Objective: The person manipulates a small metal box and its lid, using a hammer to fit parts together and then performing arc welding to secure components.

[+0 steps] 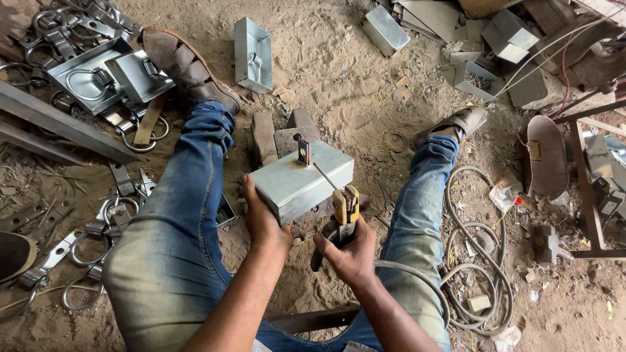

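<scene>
The left hand (261, 218) grips the near left corner of a grey sheet-metal box (301, 179) lying on the dirt floor (339, 72) between the legs. The right hand (349, 251) is clenched around a yellow-handled electrode holder (343, 210), whose rod (324, 176) touches the box top.

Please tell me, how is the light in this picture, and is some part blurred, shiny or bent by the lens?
Head view: soft, even daylight with only faint shadows; the grey metal box under the left hand shines mildly, without hard glare; the right hand and its yellow-handled electrode holder are sharp; the wide lens bends the edges, stretching the jeans near the bottom.
</scene>
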